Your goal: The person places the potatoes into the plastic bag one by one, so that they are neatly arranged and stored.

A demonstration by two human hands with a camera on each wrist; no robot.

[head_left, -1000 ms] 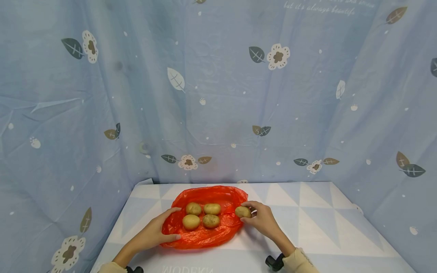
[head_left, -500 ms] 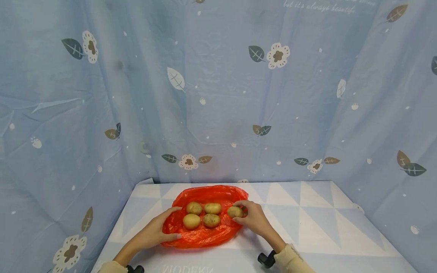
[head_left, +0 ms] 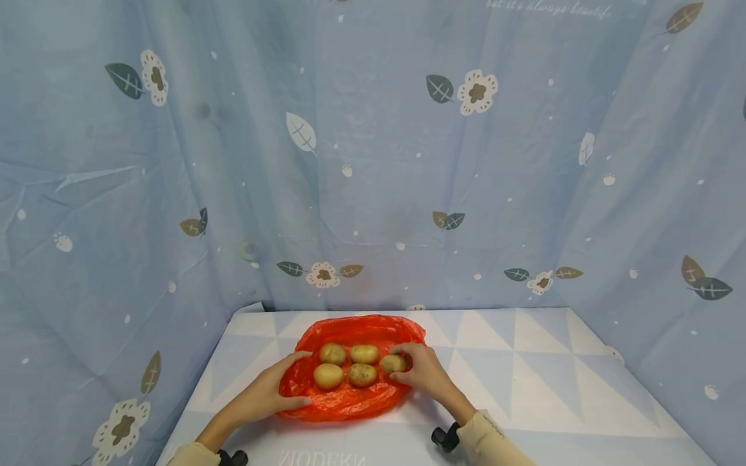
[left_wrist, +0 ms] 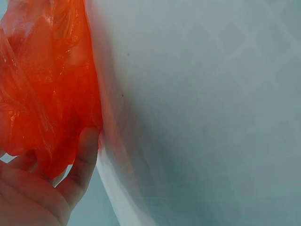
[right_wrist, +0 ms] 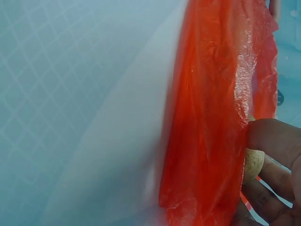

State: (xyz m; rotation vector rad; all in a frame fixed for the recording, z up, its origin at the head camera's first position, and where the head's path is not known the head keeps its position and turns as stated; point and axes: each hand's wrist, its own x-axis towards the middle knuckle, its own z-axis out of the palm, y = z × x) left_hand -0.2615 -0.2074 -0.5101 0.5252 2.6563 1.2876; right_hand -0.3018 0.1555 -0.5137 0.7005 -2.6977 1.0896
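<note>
A red plastic bag lies spread on the table, its rim standing up around several potatoes set in two short rows. At its left side my left hand holds the bag, thumb at the near edge and fingers farther back. The left wrist view shows that thumb against the red plastic. Inside the bag's right part, my right hand grips another potato between thumb and fingers, just right of the others. In the right wrist view this potato is partly hidden by the bag wall and fingers.
The table has a pale triangle-patterned cover. A blue curtain with flowers and leaves hangs behind it and along both sides. Black wrist devices show near the sleeves.
My right hand has moved left with the potato, from the bag's right rim to beside the other potatoes. The left hand stays at the bag's left side.
</note>
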